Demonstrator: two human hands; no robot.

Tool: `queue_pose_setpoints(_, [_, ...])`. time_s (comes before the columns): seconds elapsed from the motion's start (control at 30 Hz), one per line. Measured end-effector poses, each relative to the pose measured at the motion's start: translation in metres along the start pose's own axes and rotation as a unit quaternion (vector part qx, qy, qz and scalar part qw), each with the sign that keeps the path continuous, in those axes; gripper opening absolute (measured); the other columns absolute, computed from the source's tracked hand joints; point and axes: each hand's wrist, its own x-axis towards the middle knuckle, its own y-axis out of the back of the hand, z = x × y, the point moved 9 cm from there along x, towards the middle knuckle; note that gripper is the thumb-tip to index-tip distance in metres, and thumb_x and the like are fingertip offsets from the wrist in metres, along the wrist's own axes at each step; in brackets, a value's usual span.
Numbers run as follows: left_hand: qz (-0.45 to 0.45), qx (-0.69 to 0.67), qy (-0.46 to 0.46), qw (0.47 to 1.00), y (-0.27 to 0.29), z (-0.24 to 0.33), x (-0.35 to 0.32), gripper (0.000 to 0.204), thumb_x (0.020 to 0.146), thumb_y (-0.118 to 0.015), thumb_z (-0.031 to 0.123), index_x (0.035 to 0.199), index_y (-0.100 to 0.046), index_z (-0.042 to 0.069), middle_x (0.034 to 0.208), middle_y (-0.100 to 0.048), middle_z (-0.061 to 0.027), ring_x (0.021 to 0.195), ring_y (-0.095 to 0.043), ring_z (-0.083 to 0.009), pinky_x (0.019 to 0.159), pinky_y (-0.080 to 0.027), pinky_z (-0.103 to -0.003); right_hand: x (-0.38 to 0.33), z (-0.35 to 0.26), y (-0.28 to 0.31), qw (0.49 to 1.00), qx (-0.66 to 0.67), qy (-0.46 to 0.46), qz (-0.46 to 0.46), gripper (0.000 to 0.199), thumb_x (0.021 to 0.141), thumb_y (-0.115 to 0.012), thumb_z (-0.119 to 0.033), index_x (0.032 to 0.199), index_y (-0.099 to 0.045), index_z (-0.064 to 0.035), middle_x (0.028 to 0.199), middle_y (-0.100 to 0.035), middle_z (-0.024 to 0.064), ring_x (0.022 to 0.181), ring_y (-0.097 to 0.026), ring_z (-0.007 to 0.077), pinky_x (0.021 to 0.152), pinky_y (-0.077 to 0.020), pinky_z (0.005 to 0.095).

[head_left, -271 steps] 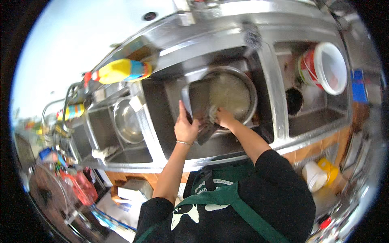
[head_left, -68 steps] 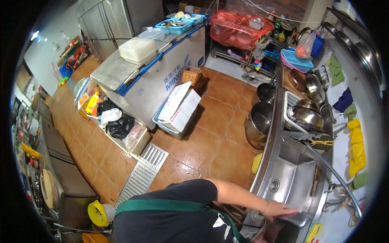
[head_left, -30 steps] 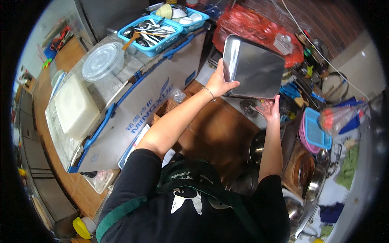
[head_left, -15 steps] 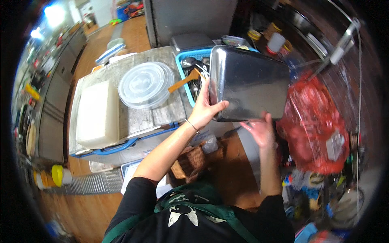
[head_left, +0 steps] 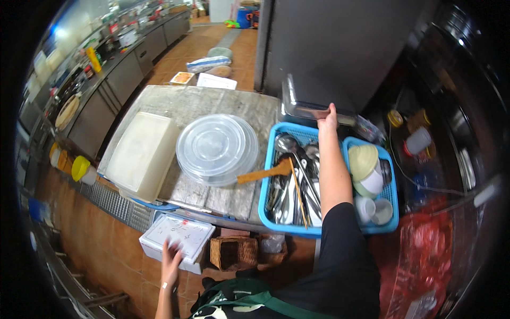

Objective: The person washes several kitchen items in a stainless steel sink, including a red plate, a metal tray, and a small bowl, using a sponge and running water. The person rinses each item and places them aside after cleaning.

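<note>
My right arm stretches over the blue basket of utensils [head_left: 270, 175]. At its far end my right hand [head_left: 328, 118] grips the near edge of a shiny metal tray [head_left: 290, 95], at the back of the worktop beside the dark grey upright panel. What the tray rests on is partly hidden. My left hand [head_left: 171, 260] hovers low at the left, fingers apart and somewhat blurred, near a white foam box [head_left: 178, 231] with marks on its lid. I cannot tell whether it touches the box. The basket holds ladles, spoons and a wooden spatula [head_left: 265, 173] jutting over its left rim.
Round clear plastic lids [head_left: 212, 146] and a whitish rectangular container [head_left: 141, 151] occupy the grey worktop [head_left: 212, 204]. A second blue basket [head_left: 390, 220] with bowls and cups stands right, above a red plastic bag [head_left: 425, 250]. A wicker basket [head_left: 234, 254] sits below the worktop.
The metal tray has moved away from me to the back of the worktop. My left hand has let go of it and dropped to the lower left. The view has shifted.
</note>
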Motion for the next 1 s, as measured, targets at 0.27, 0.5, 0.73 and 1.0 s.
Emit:
queue_pose_setpoints(0.27, [0.458,0.169,0.337,0.805,0.242,-0.174,-0.3,0.061,0.084,-0.058,0.024,0.132,-0.025,0.006,0.127,-0.042,-0.0176,0.111,-0.048,-0.0309,0.085,-0.044,-0.037,0.042,0.038,0.046,0.971,-0.126,0.06,0.194,0.04,0.08,-0.069,-0.02,0.108,-0.053,0.0045,0.104,-0.06,0.017,0.076,-0.064,0.0281,0.058,-0.0584,0.0402])
queue_pose_setpoints(0.5, [0.415,0.155,0.373,0.816,0.207,-0.21,-0.272,0.047,0.084,-0.056,0.027,0.119,-0.039,0.002,0.113,-0.05,-0.0186,0.1,-0.053,-0.0317,0.079,-0.046,-0.039,0.002,0.008,0.025,0.86,-0.409,0.155,0.263,0.068,0.069,-0.067,-0.018,0.123,-0.038,0.0133,0.117,-0.053,0.0255,0.106,-0.055,0.0317,0.092,-0.045,0.0366])
queue_pose_setpoints(0.73, [0.401,0.161,0.357,0.828,0.27,-0.229,-0.295,0.04,0.083,-0.054,0.03,0.105,-0.052,-0.003,0.1,-0.058,-0.0196,0.089,-0.059,-0.0325,0.073,-0.048,-0.041,-0.102,0.06,-0.113,0.975,-0.121,0.151,-0.111,0.023,0.087,-0.047,-0.026,0.07,-0.051,-0.0102,0.058,-0.051,0.0065,0.051,-0.049,0.0188,0.051,-0.0439,0.0325])
queue_pose_setpoints(1.0, [0.359,0.133,0.457,0.803,0.451,-0.346,-0.414,0.049,0.078,-0.056,0.04,0.1,-0.064,-0.003,0.094,-0.064,-0.0223,0.086,-0.063,-0.0322,0.074,-0.049,-0.042,-0.439,0.239,-0.248,0.874,-0.009,-0.193,-0.445,0.035,0.091,-0.046,-0.018,0.06,-0.031,-0.013,0.055,-0.027,-0.0004,0.051,-0.026,0.0118,0.049,-0.0271,0.0283])
